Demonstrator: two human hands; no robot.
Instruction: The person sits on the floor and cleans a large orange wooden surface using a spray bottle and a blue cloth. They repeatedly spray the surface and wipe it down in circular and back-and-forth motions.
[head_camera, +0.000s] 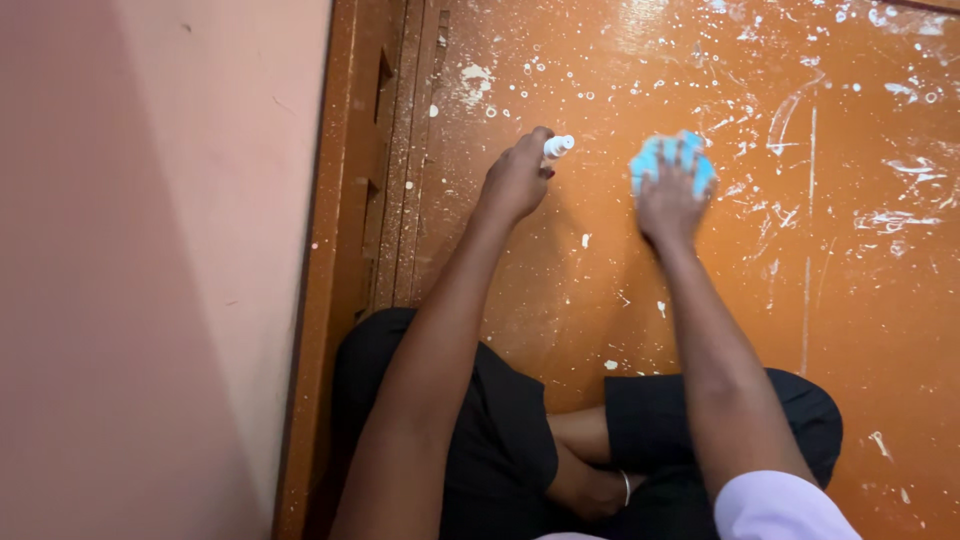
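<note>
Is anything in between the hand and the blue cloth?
No. The right hand lies flat on the blue cloth, fingers spread over it, pressing it against the orange surface. The left hand holds a small white bottle beside it.

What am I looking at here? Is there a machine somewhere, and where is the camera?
There is no machine: this is a person working with two bare hands. The one picture comes from a camera worn on the person's head, looking down, so you see their own arms reaching forward and their crossed legs in dark trousers at the bottom. The person sits facing an orange-brown painted surface, speckled and smeared with white spots. The left hand grips a small white bottle, of which only the top shows past the fingers. The right hand lies flat on a light blue cloth, pressing it against the orange surface. On the left is a plain pink wall, and between the two runs an orange frame with grooves, also dusted white.
</note>
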